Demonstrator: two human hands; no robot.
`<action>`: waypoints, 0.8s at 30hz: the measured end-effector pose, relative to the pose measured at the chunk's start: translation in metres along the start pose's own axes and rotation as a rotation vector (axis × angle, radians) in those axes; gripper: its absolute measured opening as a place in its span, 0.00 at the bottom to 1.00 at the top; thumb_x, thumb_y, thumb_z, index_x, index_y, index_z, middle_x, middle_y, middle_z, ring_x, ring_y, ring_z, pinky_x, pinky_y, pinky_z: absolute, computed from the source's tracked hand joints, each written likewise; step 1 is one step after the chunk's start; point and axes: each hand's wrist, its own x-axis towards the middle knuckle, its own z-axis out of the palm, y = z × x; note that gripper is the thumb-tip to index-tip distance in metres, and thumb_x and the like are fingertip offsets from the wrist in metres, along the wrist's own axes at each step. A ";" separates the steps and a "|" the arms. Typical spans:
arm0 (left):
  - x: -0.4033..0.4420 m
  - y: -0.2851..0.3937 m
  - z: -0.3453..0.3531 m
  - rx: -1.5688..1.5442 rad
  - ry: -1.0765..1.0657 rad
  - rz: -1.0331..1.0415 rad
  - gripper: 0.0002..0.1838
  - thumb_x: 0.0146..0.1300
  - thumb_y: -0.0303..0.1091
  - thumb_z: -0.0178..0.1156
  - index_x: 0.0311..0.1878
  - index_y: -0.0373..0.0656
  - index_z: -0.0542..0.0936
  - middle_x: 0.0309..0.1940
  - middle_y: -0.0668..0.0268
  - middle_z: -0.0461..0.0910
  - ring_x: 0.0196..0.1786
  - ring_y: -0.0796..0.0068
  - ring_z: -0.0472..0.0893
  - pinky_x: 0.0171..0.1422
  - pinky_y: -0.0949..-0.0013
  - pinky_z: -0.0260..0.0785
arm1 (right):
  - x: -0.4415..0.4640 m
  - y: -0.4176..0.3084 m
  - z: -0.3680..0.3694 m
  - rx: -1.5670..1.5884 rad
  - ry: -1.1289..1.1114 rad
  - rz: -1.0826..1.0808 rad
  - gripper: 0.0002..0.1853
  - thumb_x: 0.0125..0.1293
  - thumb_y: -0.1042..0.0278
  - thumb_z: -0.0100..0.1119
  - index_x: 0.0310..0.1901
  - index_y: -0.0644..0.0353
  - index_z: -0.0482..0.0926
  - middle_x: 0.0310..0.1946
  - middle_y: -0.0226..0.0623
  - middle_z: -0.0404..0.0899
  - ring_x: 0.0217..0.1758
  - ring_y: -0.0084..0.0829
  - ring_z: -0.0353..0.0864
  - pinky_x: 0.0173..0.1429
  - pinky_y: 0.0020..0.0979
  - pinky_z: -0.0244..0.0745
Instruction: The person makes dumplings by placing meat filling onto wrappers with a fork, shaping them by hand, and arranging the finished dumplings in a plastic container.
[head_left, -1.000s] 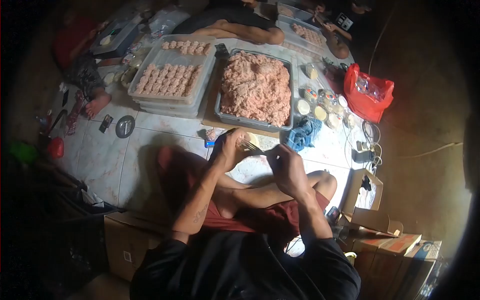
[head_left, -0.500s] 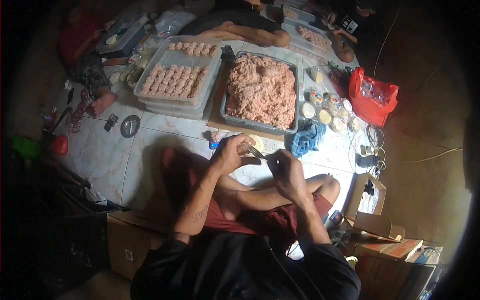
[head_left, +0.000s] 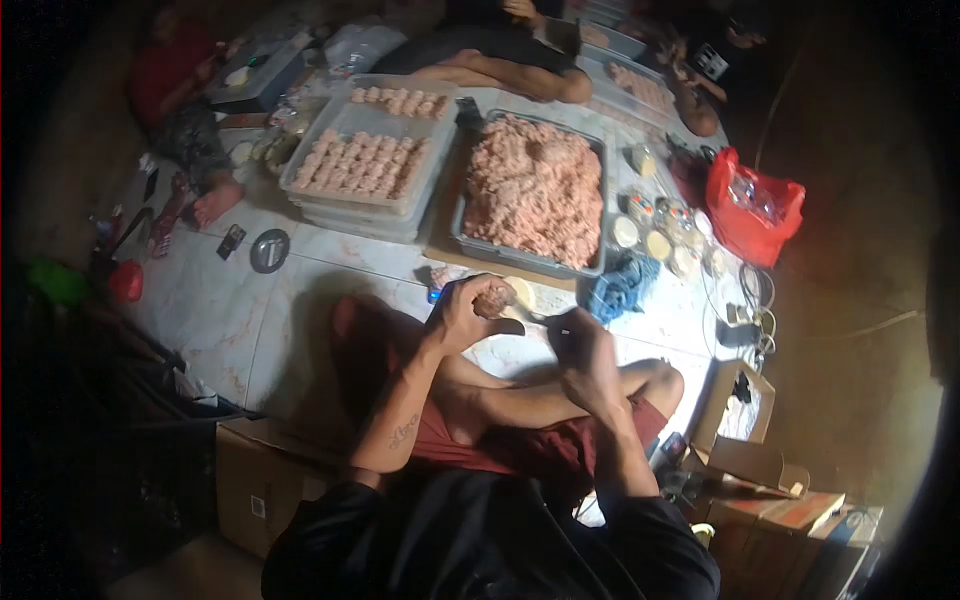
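My left hand (head_left: 468,315) is curled around a small lump of pink mixture (head_left: 490,300). My right hand (head_left: 583,350) is closed on the handle of a fork (head_left: 530,314), whose blurred head points left at the lump. Just beyond my hands lies a pale round disc (head_left: 522,292) on the floor. A grey tray (head_left: 460,236) heaped with pink mixture (head_left: 535,185) stands in front of me. To its left, a stack of clear plastic boxes (head_left: 350,220) has rows of shaped pink pieces (head_left: 365,165) on top.
Right of the tray are a blue cloth (head_left: 620,287), several lidded jars (head_left: 657,243), a red bag (head_left: 753,215) and cables (head_left: 757,290). A round black dish (head_left: 270,251) lies left. Cardboard boxes (head_left: 770,520) stand at lower right. Other people sit around the far side.
The view has shifted, so the trays appear further right and lower. My left hand has turned to show the pink lump, and the fork has moved at it.
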 end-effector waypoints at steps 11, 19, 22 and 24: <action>-0.008 -0.006 -0.008 -0.304 0.037 0.013 0.15 0.48 0.24 0.74 0.39 0.38 0.82 0.35 0.57 0.84 0.38 0.67 0.82 0.44 0.67 0.73 | -0.001 -0.020 -0.002 0.125 0.065 0.174 0.01 0.67 0.82 0.56 0.38 0.69 0.78 0.28 0.40 0.77 0.31 0.29 0.72 0.37 0.33 0.71; -0.008 -0.042 -0.017 -0.316 0.081 -0.131 0.18 0.53 0.31 0.79 0.42 0.40 0.80 0.32 0.76 0.76 0.36 0.86 0.73 0.43 0.77 0.69 | 0.038 0.004 -0.006 -0.197 0.154 -0.062 0.03 0.65 0.81 0.53 0.33 0.68 0.75 0.25 0.52 0.76 0.28 0.50 0.78 0.34 0.41 0.71; -0.008 -0.067 -0.025 -0.560 -0.060 -0.348 0.15 0.57 0.33 0.77 0.41 0.41 0.79 0.33 0.75 0.76 0.35 0.88 0.72 0.42 0.80 0.67 | 0.095 0.063 -0.013 -0.660 0.120 -0.046 0.07 0.68 0.76 0.47 0.36 0.69 0.75 0.33 0.58 0.79 0.40 0.60 0.81 0.43 0.55 0.75; -0.002 -0.075 -0.027 -0.578 -0.060 -0.482 0.21 0.72 0.52 0.61 0.46 0.40 0.79 0.37 0.71 0.80 0.31 0.82 0.74 0.39 0.76 0.71 | 0.132 0.111 0.000 -0.761 0.063 0.030 0.08 0.67 0.73 0.49 0.39 0.67 0.77 0.37 0.61 0.80 0.41 0.60 0.83 0.45 0.53 0.79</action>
